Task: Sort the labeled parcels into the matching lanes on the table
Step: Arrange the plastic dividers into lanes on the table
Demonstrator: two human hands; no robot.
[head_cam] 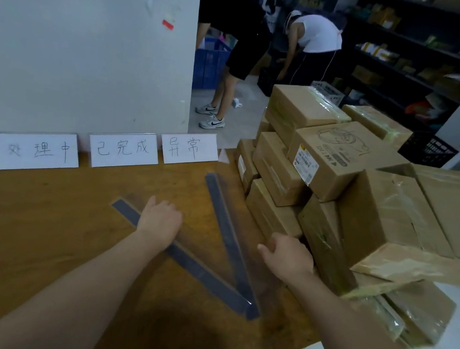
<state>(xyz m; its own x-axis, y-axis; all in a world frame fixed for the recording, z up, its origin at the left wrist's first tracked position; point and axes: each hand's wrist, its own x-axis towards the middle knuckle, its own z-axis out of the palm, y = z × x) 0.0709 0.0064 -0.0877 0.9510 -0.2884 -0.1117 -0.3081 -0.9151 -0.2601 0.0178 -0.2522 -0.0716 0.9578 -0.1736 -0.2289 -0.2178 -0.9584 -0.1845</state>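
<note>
On the table [45,225], left hand [160,219] grip released, right hand [288,255] curled empty beside parcels [338,169].

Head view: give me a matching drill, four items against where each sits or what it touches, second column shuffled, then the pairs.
Items
1. left hand
2. right hand
3. sign cards
4. printed box

Places
A. standing along the table's far edge by the wall
B. flat on a grey strip
C. on top of the parcel stack
D. at the foot of the stack, against a low box

Pairs: 1-B, 2-D, 3-A, 4-C
</note>
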